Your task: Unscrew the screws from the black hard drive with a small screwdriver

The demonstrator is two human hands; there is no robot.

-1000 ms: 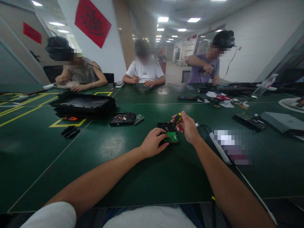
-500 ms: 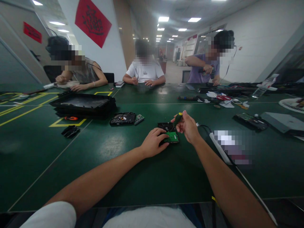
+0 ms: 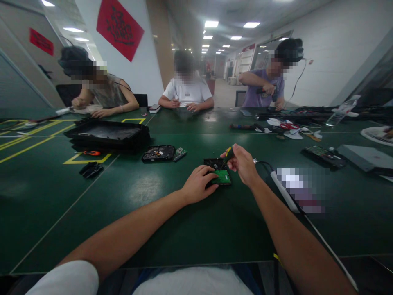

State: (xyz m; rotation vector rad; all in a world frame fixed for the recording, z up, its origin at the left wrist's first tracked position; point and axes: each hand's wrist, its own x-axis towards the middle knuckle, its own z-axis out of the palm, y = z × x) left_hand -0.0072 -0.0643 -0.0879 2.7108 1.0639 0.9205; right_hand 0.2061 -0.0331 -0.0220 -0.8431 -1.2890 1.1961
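Note:
A hard drive with a green circuit board point(image 3: 224, 178) and a black casing point(image 3: 215, 162) lies on the table in front of me. My left hand point(image 3: 201, 183) grips it from the left, fingers over the board and thumb at the near edge. In my right hand point(image 3: 244, 164) is a screwdriver point(image 3: 229, 153) with a dark green and yellow handle, held between thumb and fingers. Its shaft slants down to the drive, and the tip is too small to make out. To the left lie another hard drive point(image 3: 159, 153) and a loose circuit board point(image 3: 179, 154).
Black trays point(image 3: 107, 135) are stacked at the left, with an orange-handled tool point(image 3: 92, 153) and black pieces point(image 3: 91, 169) nearby. On the right are a white power strip point(image 3: 284, 192), another drive point(image 3: 324, 157) and a grey metal box point(image 3: 365, 159). Three people sit across the table.
The screwdriver handle has turned and tipped slightly in my right hand, whose fingers have shifted a little. My left hand and the hard drive stay in place.

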